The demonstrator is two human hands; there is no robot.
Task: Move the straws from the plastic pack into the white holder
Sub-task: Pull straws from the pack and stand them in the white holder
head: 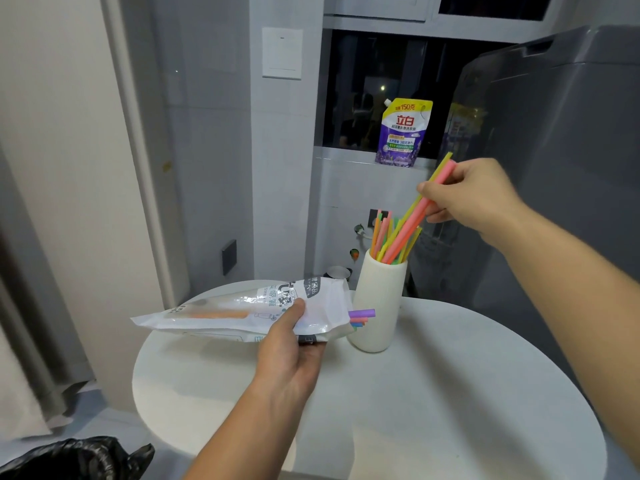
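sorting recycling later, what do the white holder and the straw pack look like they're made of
White holder: matte, opaque and smooth with no glare, likely ceramic or plastic. Straw pack: thin glossy plastic film, crinkled, with bright highlights and a see-through patch.

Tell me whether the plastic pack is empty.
Not empty: straws poke from the plastic pack, and an orange one shows through it.

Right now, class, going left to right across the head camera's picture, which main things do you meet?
Black plastic bag → plastic straw pack → white holder → right hand pinching pink and yellow straws.
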